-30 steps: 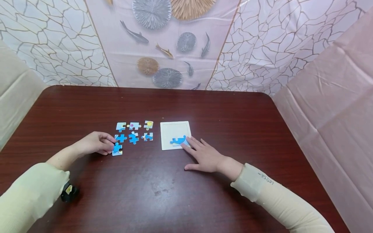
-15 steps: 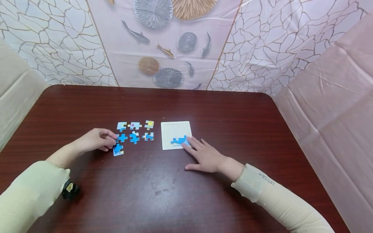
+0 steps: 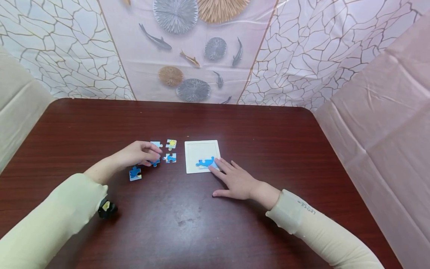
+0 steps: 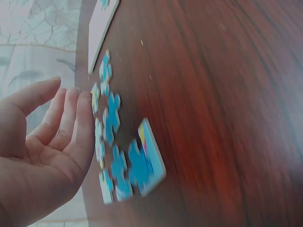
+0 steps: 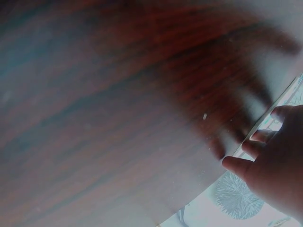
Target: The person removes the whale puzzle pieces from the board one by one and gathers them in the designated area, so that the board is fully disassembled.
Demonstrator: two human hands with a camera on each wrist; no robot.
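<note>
In the head view my left hand (image 3: 134, 154) hovers over a group of loose jigsaw pieces and covers several of them. The left wrist view shows that hand's fingers loosely bent, with nothing between them. A blue corner piece (image 3: 135, 173) lies just below the hand. To its right are a piece with a yellow sun (image 3: 171, 144) and a blue-and-white piece (image 3: 170, 158). My right hand (image 3: 236, 182) is spread, its fingertips on the lower right of a square white puzzle tray (image 3: 201, 147). Joined blue puzzle pieces (image 3: 206, 162) lie inside the tray, partly under those fingers.
The dark wooden table (image 3: 188, 228) extends around the tray and pieces. A patterned cloth (image 3: 134, 48) hangs along the back edge, with plain pinkish cloth (image 3: 379, 112) at the right side. A black device (image 3: 107, 208) shows at the left sleeve.
My left hand has left the corner piece and moved right and slightly upward, now over the middle of the loose pieces. The right hand stays on the tray.
</note>
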